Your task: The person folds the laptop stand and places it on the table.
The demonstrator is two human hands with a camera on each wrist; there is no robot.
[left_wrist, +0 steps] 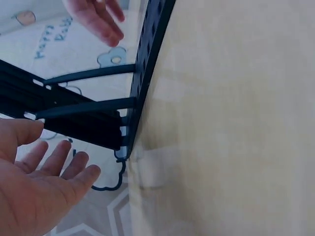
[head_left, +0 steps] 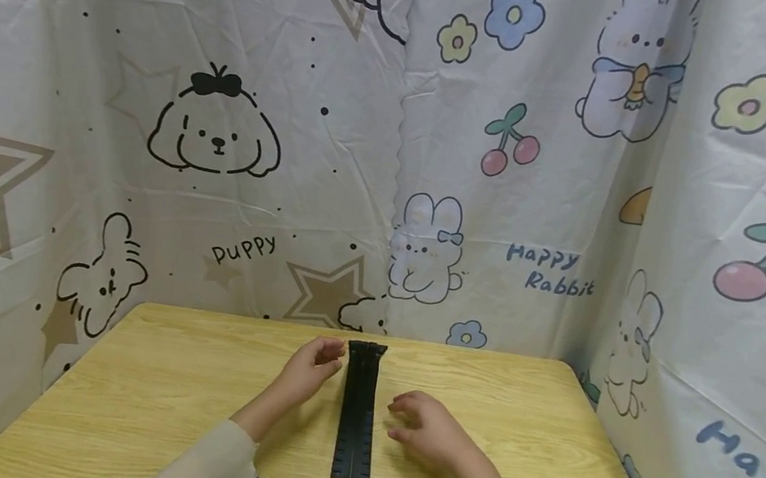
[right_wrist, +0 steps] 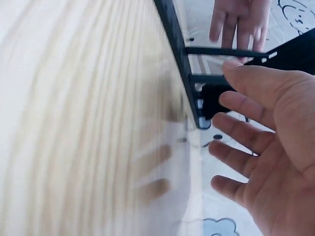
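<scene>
A long black folded rack (head_left: 358, 413) with rows of small holes lies flat on the wooden table (head_left: 169, 380), pointing away from me. My left hand (head_left: 316, 363) hovers just left of its far end, fingers relaxed and holding nothing. My right hand (head_left: 412, 418) floats just right of its middle, fingers loosely spread and empty. In the left wrist view the rack (left_wrist: 147, 64) shows thin struts, with my left hand (left_wrist: 49, 187) open beside it. The right wrist view shows the rack (right_wrist: 179, 54) edge-on next to my open right hand (right_wrist: 256, 157). Neither hand clearly touches it.
Cartoon-printed cloth (head_left: 396, 150) hangs close behind the table and along both sides, walling in the space. The table's far edge (head_left: 354, 335) lies just past the rack's end. Bare wood shows left and right of the hands.
</scene>
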